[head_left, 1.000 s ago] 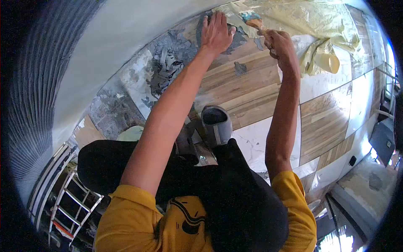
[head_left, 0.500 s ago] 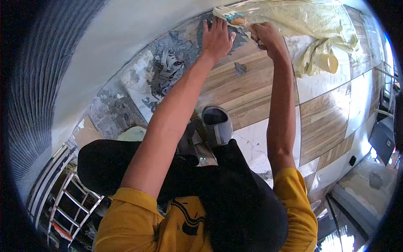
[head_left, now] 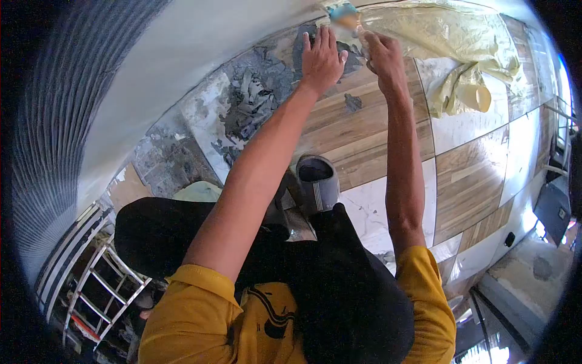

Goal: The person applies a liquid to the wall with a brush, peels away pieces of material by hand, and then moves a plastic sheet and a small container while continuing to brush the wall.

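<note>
My right hand [head_left: 381,53] is closed round the handle end of what looks like a paintbrush [head_left: 345,19], turquoise and orange and partly blurred, held at the foot of the pale wall [head_left: 200,45]. My left hand [head_left: 323,64] lies open with its fingers spread, on the grey-smeared floor beside the wall, just short of the brush. Beyond my right hand, a crumpled yellowish plastic sheet [head_left: 436,36] runs along the wall base.
Grey scraps [head_left: 251,100] are heaped left of my left arm. My slippered foot [head_left: 317,182] rests on wood-look and white tiles [head_left: 467,182]. A metal ladder [head_left: 100,294] lies lower left, near a ribbed grey surface [head_left: 66,115].
The brush has shifted right and up along the wall base, and its pale left end shows less. My left hand has moved slightly right and down in the view.
</note>
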`<state>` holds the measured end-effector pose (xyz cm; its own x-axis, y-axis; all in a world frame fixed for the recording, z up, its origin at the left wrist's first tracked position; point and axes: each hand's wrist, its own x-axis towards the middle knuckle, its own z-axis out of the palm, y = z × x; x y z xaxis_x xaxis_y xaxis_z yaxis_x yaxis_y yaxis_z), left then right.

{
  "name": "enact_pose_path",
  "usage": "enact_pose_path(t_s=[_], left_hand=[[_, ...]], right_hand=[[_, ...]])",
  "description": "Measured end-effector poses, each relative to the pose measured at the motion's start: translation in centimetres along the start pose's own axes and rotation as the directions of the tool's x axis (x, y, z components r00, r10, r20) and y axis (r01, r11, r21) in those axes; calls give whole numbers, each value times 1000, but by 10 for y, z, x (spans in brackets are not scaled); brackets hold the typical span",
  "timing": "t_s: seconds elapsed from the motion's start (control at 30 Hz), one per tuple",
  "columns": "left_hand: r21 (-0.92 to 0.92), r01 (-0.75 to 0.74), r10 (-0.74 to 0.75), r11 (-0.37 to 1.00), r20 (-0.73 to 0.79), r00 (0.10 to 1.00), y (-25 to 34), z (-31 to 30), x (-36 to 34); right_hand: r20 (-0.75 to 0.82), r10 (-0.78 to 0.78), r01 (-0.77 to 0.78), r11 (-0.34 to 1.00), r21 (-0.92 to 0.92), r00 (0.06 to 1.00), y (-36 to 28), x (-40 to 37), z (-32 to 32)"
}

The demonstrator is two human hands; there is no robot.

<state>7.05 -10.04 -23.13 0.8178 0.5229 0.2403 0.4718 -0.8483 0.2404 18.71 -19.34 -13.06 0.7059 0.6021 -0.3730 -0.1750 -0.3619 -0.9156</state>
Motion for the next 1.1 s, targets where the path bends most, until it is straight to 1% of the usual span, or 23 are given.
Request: enact_pose_path(t_s=[0.03,0.1,0.13,0.2,0.23,0.27,0.3,0.33,0.4,0.43,0.47,0.5,0.53,0.57,0.63,0.7,0.73,0.8,0.87,0.9,0.93,1.03,1.1], left_hand=[[8,7,-7,1000,9,1000,1,0,0],[12,6,-7,1000,15,1000,1,-1,0],[17,6,-7,1000,21,1000,0,-1,0],[35,7,-8,999,14,1000,0,-1,0],[51,1,-2,999,6,1000,0,0,1],[51,2,-2,999,3,1000,0,0,1],[125,11,-24,992,105,994,1,-1,1],[199,10,-52,980,204,978,2,0,2],[190,-9,-19,982,147,989,0,2,0],[182,-29,12,983,91,996,-2,3,-1],[183,-30,14,983,90,996,-1,-2,-1],[140,-5,-22,990,189,982,0,-6,0],[100,24,-52,995,287,957,2,-12,2],[101,23,-51,995,285,957,3,-15,1],[156,-10,-7,988,112,994,1,-11,-3],[124,17,-31,992,115,993,3,-15,-2],[89,42,-52,995,121,991,3,-18,-1],[79,37,-44,996,83,996,-1,-10,-6],[64,25,-28,998,48,998,-1,-7,-13],[74,17,-23,997,81,996,0,-8,-17],[83,9,-18,997,115,993,3,-10,-22],[55,34,-45,998,211,976,17,-22,-38],[44,31,-41,999,229,973,22,-32,-47]], right_hand=[[0,1,-1,1000,1,1000,-7,-13,-4],[0,6,-6,973,230,1000,-22,-39,-14],[4,6,-7,973,229,1000,-26,-48,-21],[18,128,-129,988,80,992,-30,-58,-36],[19,126,-127,989,79,992,-26,-58,-36],[44,117,-116,993,-26,992,-19,-56,-36],[68,112,-102,986,-131,991,-10,-53,-34],[68,109,-100,986,-130,992,-3,-47,-30],[31,101,-89,959,-270,994,12,-28,-16],[31,101,-89,959,-269,994,18,-15,-7],[22,-6,13,933,-360,1000,21,-2,3],[21,-113,110,887,-448,993,17,1,12],[19,-115,112,887,-448,993,13,1,17],[18,-140,137,914,-382,990,8,3,22],[17,-168,165,935,-315,986,-10,-5,21],[-71,-88,88,996,-12,994,-22,-39,9],[-64,-89,89,996,-13,994,-24,-54,2],[-111,49,-40,996,86,993,-23,-75,-12],[-133,38,-37,999,10,990,3,-72,-10],[-158,21,-31,998,-63,987,25,-66,-9],[-139,-56,39,992,-122,989,55,-52,-8],[-180,-104,64,974,-217,978,45,-54,14],[-212,-128,95,982,-161,969,59,-46,24]])
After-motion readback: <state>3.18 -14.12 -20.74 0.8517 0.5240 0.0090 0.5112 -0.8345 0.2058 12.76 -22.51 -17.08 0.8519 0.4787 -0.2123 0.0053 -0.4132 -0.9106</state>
